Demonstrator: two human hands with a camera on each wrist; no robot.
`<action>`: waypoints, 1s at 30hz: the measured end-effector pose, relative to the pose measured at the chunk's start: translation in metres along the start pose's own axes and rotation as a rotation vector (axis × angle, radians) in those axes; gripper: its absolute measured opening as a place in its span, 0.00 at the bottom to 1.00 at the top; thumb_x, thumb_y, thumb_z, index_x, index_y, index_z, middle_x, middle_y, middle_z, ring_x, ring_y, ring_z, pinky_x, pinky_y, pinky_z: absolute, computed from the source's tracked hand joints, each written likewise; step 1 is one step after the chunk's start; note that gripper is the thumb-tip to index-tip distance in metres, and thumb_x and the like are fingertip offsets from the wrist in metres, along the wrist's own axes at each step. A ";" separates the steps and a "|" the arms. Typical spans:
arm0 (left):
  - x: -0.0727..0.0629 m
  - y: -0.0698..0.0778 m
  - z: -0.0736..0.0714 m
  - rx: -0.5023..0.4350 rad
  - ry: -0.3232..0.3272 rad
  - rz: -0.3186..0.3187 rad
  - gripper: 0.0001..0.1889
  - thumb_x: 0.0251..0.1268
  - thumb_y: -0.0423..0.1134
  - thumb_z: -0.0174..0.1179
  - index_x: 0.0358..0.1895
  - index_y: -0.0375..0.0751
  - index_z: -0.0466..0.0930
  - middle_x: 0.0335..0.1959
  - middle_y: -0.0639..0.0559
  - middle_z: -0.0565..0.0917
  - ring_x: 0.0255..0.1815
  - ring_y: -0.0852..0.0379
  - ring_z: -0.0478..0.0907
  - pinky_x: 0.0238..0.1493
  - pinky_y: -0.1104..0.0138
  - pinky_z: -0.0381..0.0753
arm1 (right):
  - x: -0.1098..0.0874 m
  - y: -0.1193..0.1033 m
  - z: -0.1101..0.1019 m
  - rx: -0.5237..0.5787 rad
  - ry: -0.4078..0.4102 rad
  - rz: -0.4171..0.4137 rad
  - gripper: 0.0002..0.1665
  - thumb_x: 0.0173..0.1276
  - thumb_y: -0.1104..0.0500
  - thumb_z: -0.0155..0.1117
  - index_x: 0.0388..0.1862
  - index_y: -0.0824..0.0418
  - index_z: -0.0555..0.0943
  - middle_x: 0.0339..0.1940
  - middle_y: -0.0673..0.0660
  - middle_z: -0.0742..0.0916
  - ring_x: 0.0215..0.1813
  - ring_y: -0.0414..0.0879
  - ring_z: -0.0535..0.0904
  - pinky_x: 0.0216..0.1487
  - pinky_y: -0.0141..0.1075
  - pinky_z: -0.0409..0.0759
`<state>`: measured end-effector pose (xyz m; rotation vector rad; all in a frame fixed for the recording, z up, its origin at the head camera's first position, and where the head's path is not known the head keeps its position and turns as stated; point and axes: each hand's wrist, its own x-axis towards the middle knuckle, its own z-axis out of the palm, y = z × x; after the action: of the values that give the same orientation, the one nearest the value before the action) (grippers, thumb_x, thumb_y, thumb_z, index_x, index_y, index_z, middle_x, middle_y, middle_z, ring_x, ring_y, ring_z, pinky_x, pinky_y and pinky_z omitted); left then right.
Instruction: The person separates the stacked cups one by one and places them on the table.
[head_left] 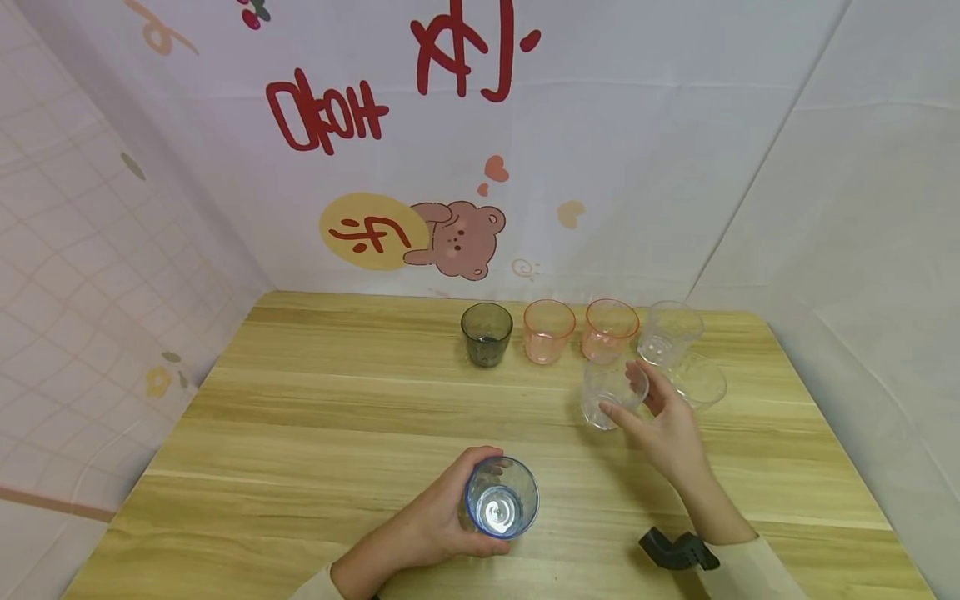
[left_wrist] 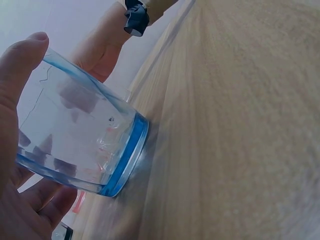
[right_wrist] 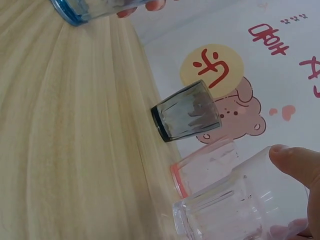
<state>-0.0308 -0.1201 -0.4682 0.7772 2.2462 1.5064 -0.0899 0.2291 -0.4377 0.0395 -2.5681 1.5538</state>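
Near the table's front, my left hand (head_left: 442, 508) grips a clear cup with a blue tint (head_left: 502, 500), thumb on the near side and fingers round the far side. In the left wrist view the blue cup (left_wrist: 80, 125) has its thick blue base close to the tabletop. My right hand (head_left: 663, 425) holds a clear cup (head_left: 606, 404) between thumb and fingers, in front of the back row. The right wrist view shows the thumb (right_wrist: 295, 165) along this clear cup's side (right_wrist: 235, 205); whether its base touches the wood cannot be told.
Along the table's back stand a dark grey cup (head_left: 487, 337), two pink cups (head_left: 549, 333) (head_left: 609, 333) and a clear cup (head_left: 671, 333). Another clear cup (head_left: 701, 383) is just behind my right hand. A patterned white cloth (head_left: 637, 150) rises behind the wooden table (head_left: 315, 400).
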 end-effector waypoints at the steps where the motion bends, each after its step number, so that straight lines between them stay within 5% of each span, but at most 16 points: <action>1: 0.000 0.000 0.000 0.000 -0.002 -0.004 0.55 0.52 0.50 0.85 0.81 0.48 0.59 0.73 0.56 0.76 0.71 0.54 0.77 0.77 0.57 0.75 | 0.001 0.001 0.000 -0.003 -0.002 0.004 0.55 0.68 0.57 0.81 0.85 0.70 0.60 0.79 0.72 0.75 0.80 0.68 0.72 0.67 0.11 0.68; 21: 0.002 0.000 0.001 -0.009 -0.006 -0.013 0.56 0.52 0.49 0.86 0.81 0.45 0.59 0.74 0.56 0.76 0.71 0.53 0.77 0.78 0.56 0.74 | 0.009 0.014 0.002 0.006 0.016 0.058 0.58 0.71 0.56 0.79 0.88 0.69 0.54 0.84 0.74 0.68 0.85 0.68 0.64 0.72 0.15 0.65; 30: 0.002 0.001 0.002 0.003 0.024 -0.003 0.54 0.52 0.48 0.86 0.80 0.46 0.60 0.72 0.51 0.78 0.71 0.53 0.77 0.77 0.58 0.74 | 0.010 0.014 0.004 -0.019 -0.006 0.071 0.63 0.73 0.53 0.78 0.89 0.68 0.46 0.86 0.74 0.63 0.87 0.67 0.60 0.81 0.45 0.63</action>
<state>-0.0304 -0.1171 -0.4683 0.7608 2.2667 1.5188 -0.1018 0.2329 -0.4504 -0.0491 -2.6159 1.5548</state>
